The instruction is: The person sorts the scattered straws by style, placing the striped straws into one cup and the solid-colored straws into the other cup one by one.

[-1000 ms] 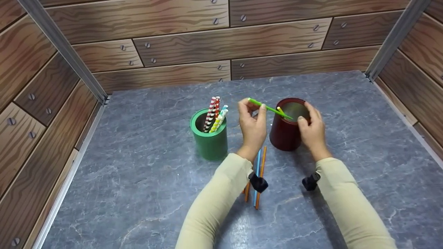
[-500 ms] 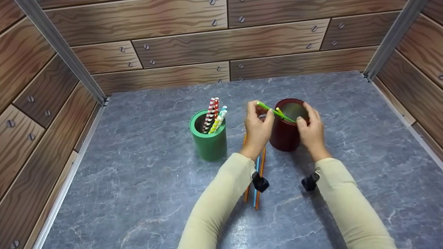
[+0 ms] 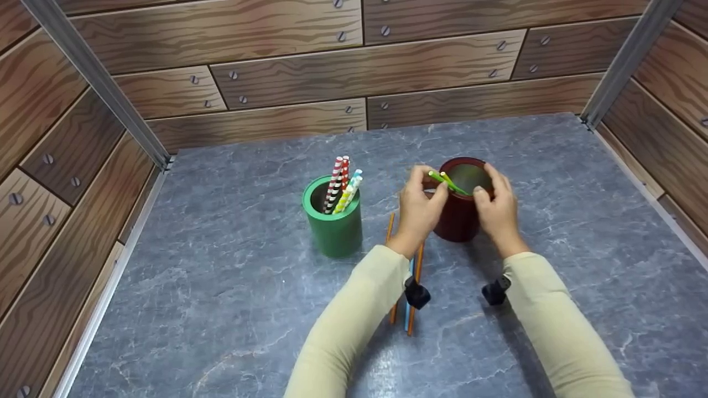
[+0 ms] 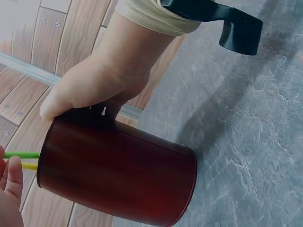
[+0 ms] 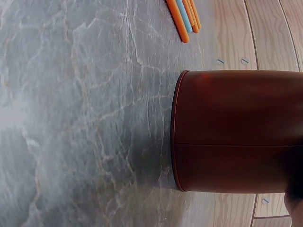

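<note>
I see left fingers (image 3: pixel 416 177) pinching the green straw (image 3: pixel 434 175) partway into the red cup (image 3: pixel 457 220), right fingers (image 3: pixel 500 178) gripping its rim, likely steadying it

No text, label, brand, number or sign can be read in any view. No lettering can be made out on the dark red container (image 3: pixel 457 221), the green straw (image 4: pixel 22 155), the green container (image 3: pixel 337 235), the patterned straws (image 3: pixel 334 181), the tabletop (image 3: pixel 221 265) or the wood-patterned walls (image 3: pixel 310 83).
</note>
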`<action>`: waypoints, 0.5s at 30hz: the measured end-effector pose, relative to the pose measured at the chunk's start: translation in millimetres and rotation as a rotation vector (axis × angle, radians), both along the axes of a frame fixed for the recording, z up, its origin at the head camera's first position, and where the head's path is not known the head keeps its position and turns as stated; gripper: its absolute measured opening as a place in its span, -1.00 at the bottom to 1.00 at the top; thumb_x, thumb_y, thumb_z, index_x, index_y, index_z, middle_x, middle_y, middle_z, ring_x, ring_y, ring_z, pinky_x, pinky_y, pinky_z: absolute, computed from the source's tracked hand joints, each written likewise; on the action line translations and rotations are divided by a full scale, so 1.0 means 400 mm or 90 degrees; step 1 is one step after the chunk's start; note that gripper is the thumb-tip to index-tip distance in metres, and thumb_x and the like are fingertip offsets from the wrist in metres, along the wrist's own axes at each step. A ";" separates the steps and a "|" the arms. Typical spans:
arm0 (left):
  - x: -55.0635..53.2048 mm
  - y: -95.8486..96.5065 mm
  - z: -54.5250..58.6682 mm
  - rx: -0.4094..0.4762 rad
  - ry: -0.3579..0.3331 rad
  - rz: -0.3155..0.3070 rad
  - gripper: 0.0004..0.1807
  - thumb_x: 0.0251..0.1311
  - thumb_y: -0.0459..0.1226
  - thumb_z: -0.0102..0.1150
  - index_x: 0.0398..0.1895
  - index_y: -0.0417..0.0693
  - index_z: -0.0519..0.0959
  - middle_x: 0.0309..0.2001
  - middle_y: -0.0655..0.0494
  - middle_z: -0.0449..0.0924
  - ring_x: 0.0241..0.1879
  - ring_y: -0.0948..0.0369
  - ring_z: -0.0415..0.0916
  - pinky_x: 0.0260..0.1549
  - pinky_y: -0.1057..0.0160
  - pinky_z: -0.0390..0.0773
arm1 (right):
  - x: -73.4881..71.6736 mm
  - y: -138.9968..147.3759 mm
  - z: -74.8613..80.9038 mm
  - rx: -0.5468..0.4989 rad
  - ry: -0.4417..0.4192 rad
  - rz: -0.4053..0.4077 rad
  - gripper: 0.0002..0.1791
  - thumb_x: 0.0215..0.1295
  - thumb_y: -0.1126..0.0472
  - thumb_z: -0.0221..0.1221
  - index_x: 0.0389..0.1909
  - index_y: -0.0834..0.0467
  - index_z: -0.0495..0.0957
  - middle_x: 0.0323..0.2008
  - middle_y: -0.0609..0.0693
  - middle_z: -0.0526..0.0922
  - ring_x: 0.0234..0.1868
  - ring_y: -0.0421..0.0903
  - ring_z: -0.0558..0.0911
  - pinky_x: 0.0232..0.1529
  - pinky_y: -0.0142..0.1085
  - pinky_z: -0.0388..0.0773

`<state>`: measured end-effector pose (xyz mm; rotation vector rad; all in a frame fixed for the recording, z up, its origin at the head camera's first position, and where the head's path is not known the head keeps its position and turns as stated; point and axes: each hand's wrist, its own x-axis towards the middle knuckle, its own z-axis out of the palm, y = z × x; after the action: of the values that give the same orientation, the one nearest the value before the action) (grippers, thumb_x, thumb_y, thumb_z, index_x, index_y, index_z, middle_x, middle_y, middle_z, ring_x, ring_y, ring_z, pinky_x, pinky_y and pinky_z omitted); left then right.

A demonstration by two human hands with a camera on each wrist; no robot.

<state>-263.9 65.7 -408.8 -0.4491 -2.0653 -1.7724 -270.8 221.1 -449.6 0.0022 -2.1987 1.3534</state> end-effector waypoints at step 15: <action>-0.001 -0.010 -0.026 0.019 -0.019 -0.038 -0.89 0.06 -0.46 0.15 -0.38 -0.21 0.42 -0.38 -0.03 0.56 -0.35 0.32 0.54 -0.41 0.44 0.55 | -0.003 -0.002 -0.001 -0.001 0.001 0.000 -0.41 0.07 0.35 -0.01 0.23 0.33 0.33 0.19 0.29 0.37 0.23 0.11 0.33 0.20 -0.08 0.24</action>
<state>-264.4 61.8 -419.4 -0.4833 -2.0626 -1.8534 -272.0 220.4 -449.9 0.0035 -2.1962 1.3547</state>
